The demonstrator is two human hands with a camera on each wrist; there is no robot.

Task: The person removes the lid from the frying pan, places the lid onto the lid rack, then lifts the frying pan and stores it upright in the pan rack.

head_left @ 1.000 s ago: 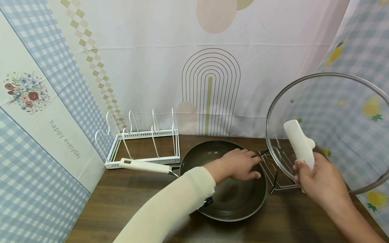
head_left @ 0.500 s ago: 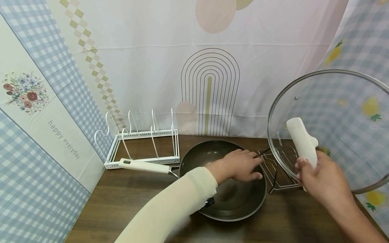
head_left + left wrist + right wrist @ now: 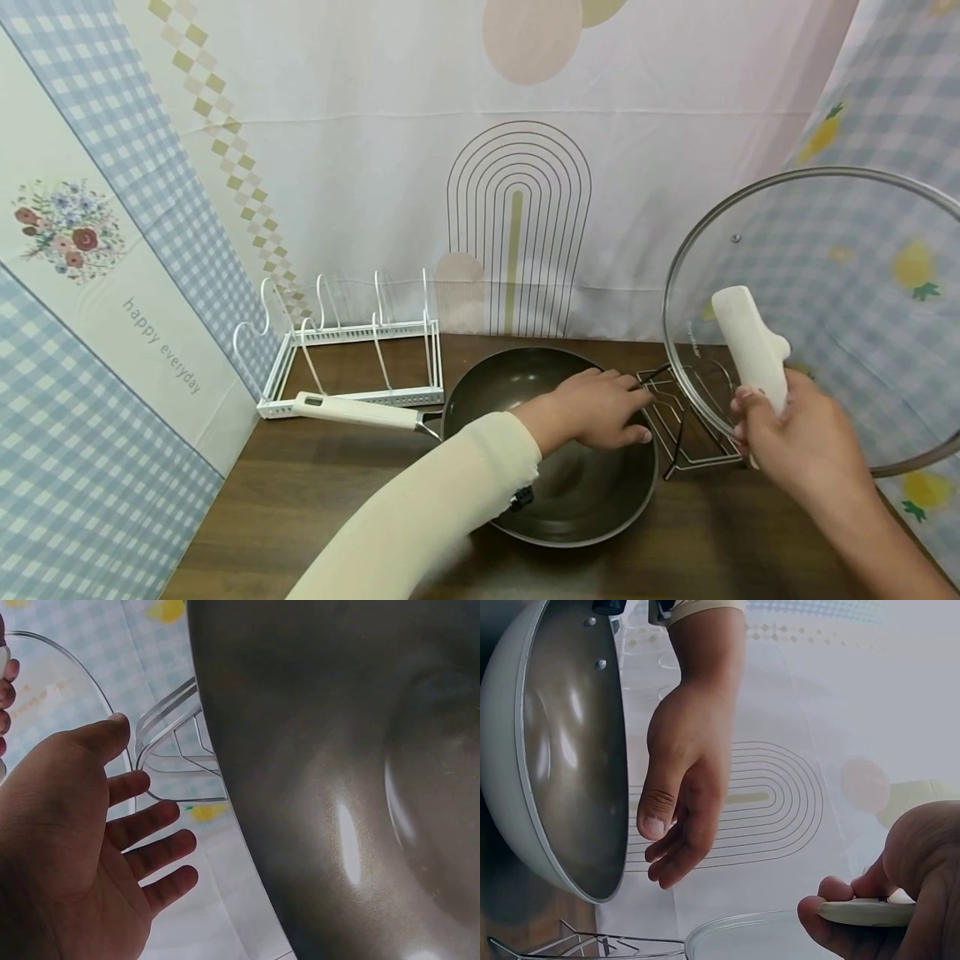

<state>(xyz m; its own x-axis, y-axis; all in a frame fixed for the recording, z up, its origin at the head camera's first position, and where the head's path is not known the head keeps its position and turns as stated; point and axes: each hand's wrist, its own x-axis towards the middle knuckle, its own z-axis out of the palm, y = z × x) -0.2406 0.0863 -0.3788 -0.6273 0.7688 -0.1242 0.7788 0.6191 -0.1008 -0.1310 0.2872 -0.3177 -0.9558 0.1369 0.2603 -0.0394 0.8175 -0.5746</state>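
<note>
Lid (image 3: 840,317) is off the pan (image 3: 577,492), tilted near the wire rack (image 3: 708,461), right hand (image 3: 802,433) clamped on its handle (image 3: 750,350), left hand (image 3: 603,408) over the pan, fingers apart, holding nothing; uncovering looks done, lid not yet put down.

The head view's right edge crops the glass lid (image 3: 840,300).

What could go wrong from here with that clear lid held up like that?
The right hand grips the clear lid by one end of its white handle, so it might twist or slip. If lowered carelessly, it could knock the wire rack. The left hand, above the pan, might nudge it.
</note>
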